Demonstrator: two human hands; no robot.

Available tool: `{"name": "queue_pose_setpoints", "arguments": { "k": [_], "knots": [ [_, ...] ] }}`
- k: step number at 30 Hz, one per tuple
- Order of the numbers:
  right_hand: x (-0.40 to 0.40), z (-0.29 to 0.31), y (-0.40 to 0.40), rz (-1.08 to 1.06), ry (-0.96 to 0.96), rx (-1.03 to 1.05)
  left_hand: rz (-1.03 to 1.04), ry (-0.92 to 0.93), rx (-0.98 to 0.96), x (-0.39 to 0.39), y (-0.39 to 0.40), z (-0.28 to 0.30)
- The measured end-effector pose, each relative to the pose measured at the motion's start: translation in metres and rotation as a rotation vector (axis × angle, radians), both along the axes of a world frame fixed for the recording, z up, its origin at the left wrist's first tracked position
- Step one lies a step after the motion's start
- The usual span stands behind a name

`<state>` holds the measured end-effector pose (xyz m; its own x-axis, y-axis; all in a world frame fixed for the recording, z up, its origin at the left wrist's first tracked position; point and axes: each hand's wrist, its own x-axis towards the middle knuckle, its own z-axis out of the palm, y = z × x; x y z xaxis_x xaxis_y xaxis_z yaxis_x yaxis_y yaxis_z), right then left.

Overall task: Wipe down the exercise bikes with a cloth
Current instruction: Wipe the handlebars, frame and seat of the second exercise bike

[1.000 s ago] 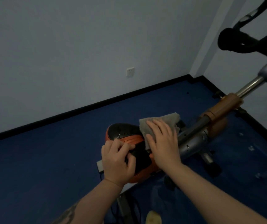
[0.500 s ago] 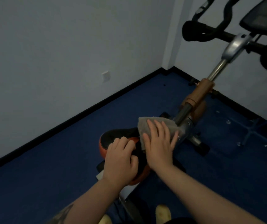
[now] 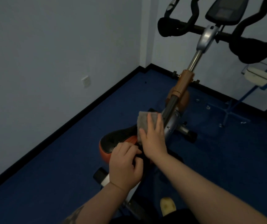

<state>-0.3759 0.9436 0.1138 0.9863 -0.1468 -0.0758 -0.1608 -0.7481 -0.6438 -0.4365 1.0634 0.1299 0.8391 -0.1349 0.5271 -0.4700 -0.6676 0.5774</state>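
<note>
An exercise bike stands on the blue floor, with a black and orange saddle below me and a silver and brown post rising to black handlebars. A grey cloth lies over the saddle's front end beside the frame. My right hand presses flat on the cloth with straight fingers. My left hand grips the near part of the saddle with curled fingers.
A console sits between the handlebars. A white and blue stand is at the right by the wall. Walls with a black skirting close the left and far sides. A wall socket is on the left wall. A yellow shoe shows below.
My right hand has slid the cloth forward along the saddle toward the frame. The view has swung up and right, bringing the handlebars and console into sight. The left hand keeps its hold.
</note>
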Motion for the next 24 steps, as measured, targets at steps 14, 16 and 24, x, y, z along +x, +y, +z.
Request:
{"name": "queue_pose_setpoints", "arguments": {
  "k": [14, 16, 24],
  "knots": [
    [-0.042, 0.017, 0.026, -0.09, 0.122, 0.276, -0.141, 0.138, -0.091, -0.031, 0.057, -0.005],
    [-0.031, 0.028, 0.036, -0.195, 0.133, 0.179, -0.112, 0.173, -0.143, -0.036, 0.06, -0.002],
    [-0.1, 0.024, 0.059, -0.149, 0.116, 0.014, -0.03, 0.441, -0.461, -0.033, 0.072, 0.01]
  ]
}}
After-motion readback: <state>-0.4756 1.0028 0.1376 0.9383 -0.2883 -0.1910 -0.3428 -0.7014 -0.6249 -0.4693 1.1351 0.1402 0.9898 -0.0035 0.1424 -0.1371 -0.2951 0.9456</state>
